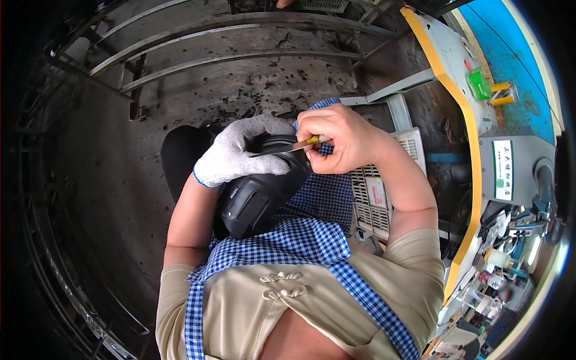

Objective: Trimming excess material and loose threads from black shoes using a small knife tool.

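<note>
In the head view, the left hand (237, 153) wears a pale knitted glove with a blue cuff edge. Its grip holds the upper end of a black bag (252, 201), with the thumb on the near side and the fingers on the far side. The bag is tilted above the person's lap, in front of the chest, and a raised pocket shows on its near face.

The bare right hand (339, 141) has a narrow grip, pinching a thin-bladed tool (285, 149) by its yellow-wrapped part. The blade points left across the top of the bag, into the gap between the gloved thumb and fingers; whether its edge touches the bag cannot be told.

A blue-and-white checked apron (327, 240) covers the lap, over a beige shirt (240, 312). A pale slatted crate (366, 204) stands beyond the right forearm, partly hidden by it. To the right is a table (468, 120) with a yellow edge, bearing a green container (478, 84) and a grey machine (521, 174). Metal rails (228, 24) run across the far side, above a grey floor (138, 192) with dark scraps scattered on it.
</note>
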`<state>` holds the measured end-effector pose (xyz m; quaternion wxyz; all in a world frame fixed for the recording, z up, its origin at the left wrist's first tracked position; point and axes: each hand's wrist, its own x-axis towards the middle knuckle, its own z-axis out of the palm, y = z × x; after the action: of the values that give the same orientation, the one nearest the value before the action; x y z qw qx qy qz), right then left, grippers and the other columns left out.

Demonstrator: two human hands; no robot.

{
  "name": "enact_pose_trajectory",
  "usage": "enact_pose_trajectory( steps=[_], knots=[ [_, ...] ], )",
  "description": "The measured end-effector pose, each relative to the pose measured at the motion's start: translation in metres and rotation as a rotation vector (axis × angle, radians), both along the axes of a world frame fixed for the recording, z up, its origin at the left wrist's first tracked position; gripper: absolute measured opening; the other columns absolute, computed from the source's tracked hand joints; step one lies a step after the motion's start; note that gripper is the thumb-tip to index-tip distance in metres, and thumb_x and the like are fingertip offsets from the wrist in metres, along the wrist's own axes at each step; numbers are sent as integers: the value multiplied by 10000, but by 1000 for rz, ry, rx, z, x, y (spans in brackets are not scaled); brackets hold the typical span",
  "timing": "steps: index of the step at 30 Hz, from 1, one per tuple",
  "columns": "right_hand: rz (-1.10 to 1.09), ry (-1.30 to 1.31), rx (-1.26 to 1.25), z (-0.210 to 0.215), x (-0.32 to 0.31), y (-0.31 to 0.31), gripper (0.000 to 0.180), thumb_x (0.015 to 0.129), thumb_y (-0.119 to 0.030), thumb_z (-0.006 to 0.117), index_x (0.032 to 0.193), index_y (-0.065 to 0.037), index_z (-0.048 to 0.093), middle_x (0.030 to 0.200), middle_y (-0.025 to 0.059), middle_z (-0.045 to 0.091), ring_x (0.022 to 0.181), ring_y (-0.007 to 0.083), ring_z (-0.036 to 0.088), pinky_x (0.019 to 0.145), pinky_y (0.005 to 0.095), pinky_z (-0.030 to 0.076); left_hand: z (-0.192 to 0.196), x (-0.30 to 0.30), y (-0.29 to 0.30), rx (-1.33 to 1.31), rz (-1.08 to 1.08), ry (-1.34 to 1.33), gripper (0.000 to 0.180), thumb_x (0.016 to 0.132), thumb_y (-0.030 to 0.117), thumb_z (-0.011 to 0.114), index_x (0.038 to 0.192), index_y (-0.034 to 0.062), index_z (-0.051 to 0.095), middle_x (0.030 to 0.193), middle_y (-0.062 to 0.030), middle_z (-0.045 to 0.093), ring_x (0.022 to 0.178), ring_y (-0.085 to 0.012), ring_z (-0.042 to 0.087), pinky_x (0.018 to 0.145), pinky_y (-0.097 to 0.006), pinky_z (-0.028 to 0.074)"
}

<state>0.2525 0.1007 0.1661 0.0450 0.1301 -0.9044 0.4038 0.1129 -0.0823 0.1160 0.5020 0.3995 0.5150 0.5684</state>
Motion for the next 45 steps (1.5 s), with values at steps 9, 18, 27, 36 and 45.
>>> enact_pose_trajectory(
  steps=[9, 18, 27, 36, 45],
  knots=[
    [4, -54, -89, -4, 3, 1, 149, 645, -13, 649, 746, 0, 541, 708, 78, 565, 618, 218, 579, 536, 313, 469, -6, 1, 2, -11, -5, -44, 573, 630, 215, 872, 1110, 1, 642, 1052, -90, 671, 981, -179, 623, 921, -325, 477],
    [-44, 17, -96, -11, 14, -5, 172, 645, -23, 653, 753, -14, 520, 708, 75, 555, 621, 214, 567, 510, 312, 451, -13, 0, -5, 26, 115, -105, 595, 598, 174, 883, 1099, 0, 613, 1051, -79, 645, 977, -178, 606, 916, -321, 471],
    [-566, 171, -139, -101, 64, -4, 237, 721, -51, 740, 809, -48, 520, 684, 39, 530, 564, 139, 499, 543, 261, 405, -2, -43, -14, 356, 522, -217, 717, 655, 221, 838, 1256, -26, 533, 1182, -117, 611, 1083, -222, 584, 967, -344, 454],
    [-529, 160, -506, -103, 46, -56, 1035, 625, -246, 906, 1440, -27, 307, 1227, 164, 606, 1045, 252, 636, 926, 346, 477, -34, -68, 15, 349, 846, -923, 495, 916, 376, 604, 1277, 44, 538, 1221, -144, 613, 1077, -285, 607, 963, -433, 498],
    [-596, 843, -1055, -1, 44, 19, 676, 682, -85, 716, 1306, -2, 469, 1112, 203, 618, 634, 260, 643, 459, 304, 544, -49, -66, 12, 258, 517, -667, 388, 888, 358, 648, 1130, 68, 559, 943, -25, 591, 814, -154, 579, 690, -263, 484]
  ],
)
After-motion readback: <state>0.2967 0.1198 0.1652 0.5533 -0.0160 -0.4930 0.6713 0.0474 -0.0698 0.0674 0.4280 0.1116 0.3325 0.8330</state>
